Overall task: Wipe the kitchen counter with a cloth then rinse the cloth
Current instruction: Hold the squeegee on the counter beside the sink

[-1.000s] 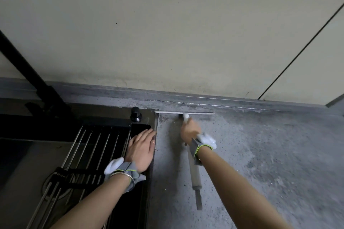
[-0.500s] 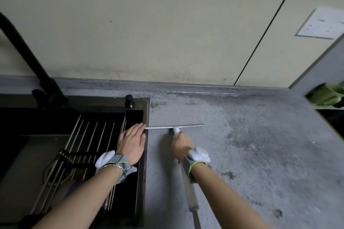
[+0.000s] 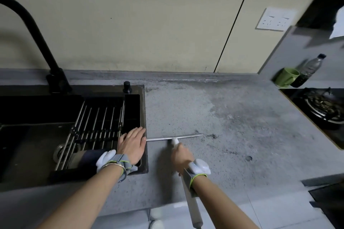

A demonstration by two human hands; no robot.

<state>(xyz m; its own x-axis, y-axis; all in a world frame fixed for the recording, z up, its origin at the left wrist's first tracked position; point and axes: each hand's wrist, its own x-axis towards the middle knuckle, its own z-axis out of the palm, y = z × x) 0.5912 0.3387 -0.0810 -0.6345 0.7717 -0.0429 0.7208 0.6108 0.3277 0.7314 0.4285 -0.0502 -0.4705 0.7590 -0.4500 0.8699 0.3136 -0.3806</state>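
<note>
Grey speckled stone surface [image 3: 232, 117] below a cream wall panel, with a black inset sink [image 3: 37, 145] at 9 o'clock. Right hand [image 3: 181, 156], fingers curled round the white handle of a long-handled squeegee [image 3: 175, 138]; its narrow blade lies flat on the surface near centre, the left tip just beside the sink edge. Left hand [image 3: 133, 144], fingers straight and together, rests flat on the sink's right rim, touching the roll-up rack of steel rods [image 3: 98, 122]. A dark cloth [image 3: 87, 156] lies in the basin under the rack. Black curved faucet [image 3: 37, 42] at 10 o'clock; green mug [image 3: 286, 78] and clear plastic bottle [image 3: 309, 69] at 3 o'clock, beside a gas burner [image 3: 323, 108].
</note>
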